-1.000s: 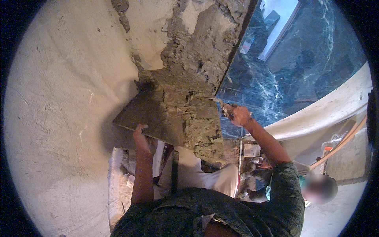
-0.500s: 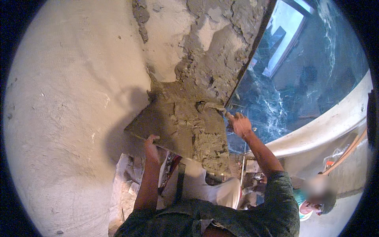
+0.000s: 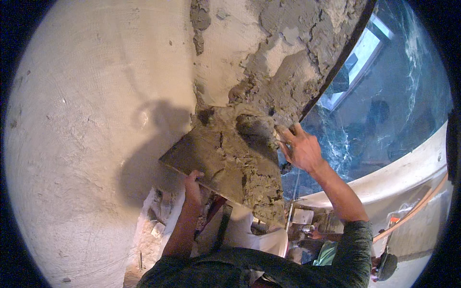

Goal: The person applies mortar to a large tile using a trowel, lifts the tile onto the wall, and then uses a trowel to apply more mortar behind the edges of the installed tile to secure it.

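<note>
Slab, grey-coated: broad face turned up toward the wearer. Long axis appears oblique, from a sharp corner out to the left of and beyond the left hand, back toward the wearer to a ragged end on the near side of the right hand. The mortar is thin toward the left hand and thick and lumpy toward the right-hand end.

Left hand: pinching the slab's near edge, thumb lying over the rim; the fingers beneath are hidden, so their spread cannot be told. Right hand: fingers bent and partly closed around a hand tool, whose dark end shows under the palm; the rest is hard to separate from the mortar. Fingertips are at the slab's right border.

Slab position: between the two hands, mostly beyond the left and to the left of the right. Past both hands, a mortar-patched wall; right of the right hand, a blue marbled panel.
</note>
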A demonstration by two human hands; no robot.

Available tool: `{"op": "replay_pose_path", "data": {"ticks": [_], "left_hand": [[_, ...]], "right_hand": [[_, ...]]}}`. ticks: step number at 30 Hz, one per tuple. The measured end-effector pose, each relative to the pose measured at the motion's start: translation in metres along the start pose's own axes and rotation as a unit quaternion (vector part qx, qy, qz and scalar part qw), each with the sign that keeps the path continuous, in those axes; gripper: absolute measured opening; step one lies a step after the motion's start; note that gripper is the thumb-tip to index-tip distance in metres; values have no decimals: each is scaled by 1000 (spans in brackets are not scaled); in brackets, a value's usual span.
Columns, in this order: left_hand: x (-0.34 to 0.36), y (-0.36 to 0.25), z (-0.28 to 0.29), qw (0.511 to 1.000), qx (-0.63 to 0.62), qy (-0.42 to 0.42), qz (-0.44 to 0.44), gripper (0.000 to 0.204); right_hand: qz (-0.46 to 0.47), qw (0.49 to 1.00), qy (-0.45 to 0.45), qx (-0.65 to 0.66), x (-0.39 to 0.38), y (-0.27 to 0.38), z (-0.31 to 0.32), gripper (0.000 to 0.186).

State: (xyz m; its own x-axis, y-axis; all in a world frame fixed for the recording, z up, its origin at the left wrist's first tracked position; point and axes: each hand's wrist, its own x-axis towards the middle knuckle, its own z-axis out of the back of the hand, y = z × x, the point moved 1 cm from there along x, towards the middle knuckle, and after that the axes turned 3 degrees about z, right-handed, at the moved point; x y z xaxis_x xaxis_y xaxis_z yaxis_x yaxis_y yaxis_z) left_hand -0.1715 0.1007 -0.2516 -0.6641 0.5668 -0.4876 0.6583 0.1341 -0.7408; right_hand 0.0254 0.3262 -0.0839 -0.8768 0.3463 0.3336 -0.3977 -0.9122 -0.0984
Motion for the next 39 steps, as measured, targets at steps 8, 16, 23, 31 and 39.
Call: {"op": "replay_pose_path", "data": {"ticks": [8, 16, 23, 31, 39], "left_hand": [[13, 15, -4, 993, -95, 30, 70, 18], [100, 74, 41, 975, -177, 100, 92, 23], [56, 36, 5, 948, -258, 171, 69, 33], [27, 21, -13, 950, -247, 183, 49, 38], [6, -1, -19, 951, -246, 180, 51, 44]], "right_hand": [[8, 998, 36, -60, 104, -24, -40, 39], [-18, 992, 66, -103, 91, -5, 2, 43], [-85, 981, 113, -135, 49, 6, 63, 43], [44, 976, 37, -209, 99, -10, 25, 31], [69, 974, 0, -217, 153, 4, 53, 36]]}}
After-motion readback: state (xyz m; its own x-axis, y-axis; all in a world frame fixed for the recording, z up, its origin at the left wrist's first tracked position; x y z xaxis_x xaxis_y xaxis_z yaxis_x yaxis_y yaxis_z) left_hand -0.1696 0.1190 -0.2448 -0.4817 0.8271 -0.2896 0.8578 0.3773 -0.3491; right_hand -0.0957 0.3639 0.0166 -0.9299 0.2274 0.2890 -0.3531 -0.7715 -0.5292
